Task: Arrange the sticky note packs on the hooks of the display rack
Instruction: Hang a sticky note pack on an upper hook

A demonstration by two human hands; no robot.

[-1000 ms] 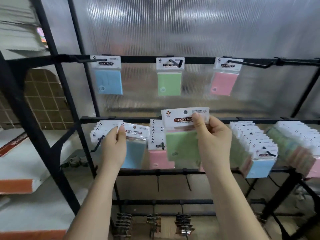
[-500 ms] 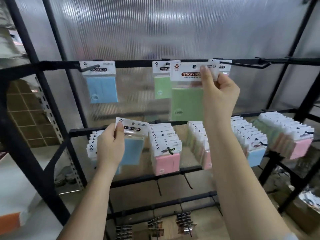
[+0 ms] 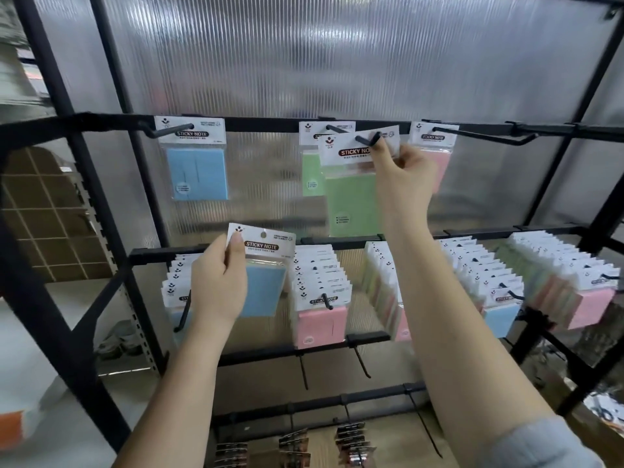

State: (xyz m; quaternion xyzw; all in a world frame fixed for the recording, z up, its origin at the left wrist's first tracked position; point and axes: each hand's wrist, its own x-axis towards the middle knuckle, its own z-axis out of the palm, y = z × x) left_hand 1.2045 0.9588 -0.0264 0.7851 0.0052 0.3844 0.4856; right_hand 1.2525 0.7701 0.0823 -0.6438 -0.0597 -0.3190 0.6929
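Note:
My right hand (image 3: 403, 179) pinches the header of a green sticky note pack (image 3: 351, 201), whose hole sits on the tip of the middle top-row hook (image 3: 366, 140). Behind it another green pack (image 3: 312, 173) hangs on that same hook. My left hand (image 3: 219, 282) holds a blue sticky note pack (image 3: 265, 288) by its header, in front of the middle row's left stack. On the top bar a blue pack (image 3: 199, 172) hangs at the left and a pink pack (image 3: 439, 153) at the right, partly hidden by my right hand.
The middle rail carries full hooks of packs, among them a pink-fronted stack (image 3: 319, 298), a blue-fronted stack (image 3: 496, 298) and a pink one (image 3: 580, 295) at far right. Bare hooks (image 3: 363, 364) stick out below. Black rack uprights (image 3: 50, 231) frame the left; a ribbed translucent panel (image 3: 337, 55) backs it.
My right hand has carried the green pack up from the middle row to the top bar and onto the middle hook's tip. The left hand with the blue pack has stayed put.

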